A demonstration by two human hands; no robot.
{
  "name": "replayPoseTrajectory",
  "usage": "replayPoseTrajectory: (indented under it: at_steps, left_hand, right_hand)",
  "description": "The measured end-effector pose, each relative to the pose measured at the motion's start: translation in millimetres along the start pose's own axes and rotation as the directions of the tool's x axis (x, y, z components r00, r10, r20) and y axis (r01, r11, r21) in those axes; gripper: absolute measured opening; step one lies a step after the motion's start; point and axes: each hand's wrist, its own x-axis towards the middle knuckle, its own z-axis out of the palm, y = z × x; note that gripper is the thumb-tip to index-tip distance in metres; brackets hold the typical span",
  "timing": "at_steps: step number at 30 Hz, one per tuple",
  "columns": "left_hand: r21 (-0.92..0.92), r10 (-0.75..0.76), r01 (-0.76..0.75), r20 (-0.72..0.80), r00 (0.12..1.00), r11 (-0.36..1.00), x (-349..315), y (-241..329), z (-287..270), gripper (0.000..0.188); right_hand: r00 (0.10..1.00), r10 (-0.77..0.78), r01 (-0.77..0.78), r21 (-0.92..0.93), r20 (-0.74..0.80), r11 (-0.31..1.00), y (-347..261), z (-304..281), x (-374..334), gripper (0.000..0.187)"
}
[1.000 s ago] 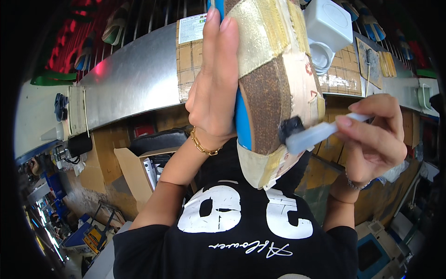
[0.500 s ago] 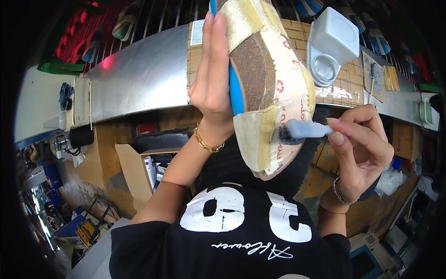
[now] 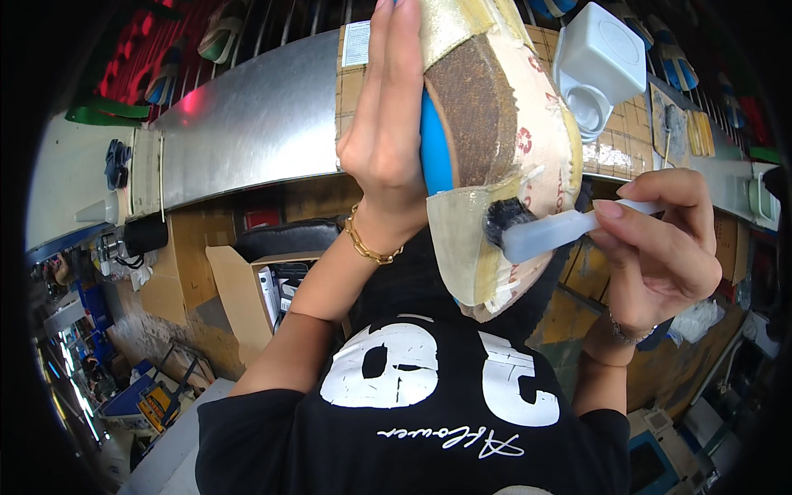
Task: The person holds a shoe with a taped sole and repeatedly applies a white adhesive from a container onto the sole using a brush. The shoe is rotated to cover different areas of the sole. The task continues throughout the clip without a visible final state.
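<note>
A sandal upper on a blue shoe last (image 3: 478,115) hangs in front of me with its underside toward me. It has a brown insole, cream straps and a pale printed layer. Along its left side lies my left hand (image 3: 386,124), fingers pointing away and pressed to the last; their tips reach the upper edge of the picture. My right hand (image 3: 660,247) pinches the whitish handle of a brush (image 3: 549,237) between thumb and fingers. The brush's black bristles touch the cream strap near the close end of the shoe.
A metal worktop (image 3: 256,115) runs across the far side, with cardboard on it. There stand a white plastic dispenser (image 3: 602,58) and a thin stick (image 3: 668,136). Lasted shoes (image 3: 672,62) lie on the rack behind. An open carton (image 3: 243,297) is at left below.
The bristles have moved left from the printed layer onto the cream strap, and the brush is tilted more. The shoe has shifted slightly right, and my right hand has moved right.
</note>
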Motion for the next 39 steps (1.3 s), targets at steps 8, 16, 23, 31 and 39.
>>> replayPoseTrajectory:
  at_steps: [8,16,23,31,39]
  left_hand:
    - [0.048,-0.079,0.075,0.080,0.994,0.996,-4,0,-12,0.067]
    - [0.073,-0.157,0.147,0.155,0.975,0.986,-4,-4,-25,0.065]
    - [0.073,-0.239,0.229,0.194,0.952,0.971,-3,-12,-29,0.066]
    - [0.038,-0.361,0.364,0.251,0.898,0.931,-4,-18,-34,0.068]
    - [-0.205,-0.475,0.575,0.383,0.792,0.792,-5,-19,-32,0.068]
  right_hand:
    - [0.999,-0.047,0.046,0.033,0.023,0.998,4,-2,-2,0.022]
    - [0.994,0.009,-0.025,0.146,0.107,0.989,-11,-5,-7,0.019]
    - [0.984,-0.176,0.172,-0.224,0.005,0.959,-26,-1,-8,0.022]
    - [0.991,-0.127,0.127,0.003,0.032,0.992,-17,9,-3,0.014]
    - [0.988,-0.144,0.135,0.133,0.055,0.982,-8,9,-5,0.021]
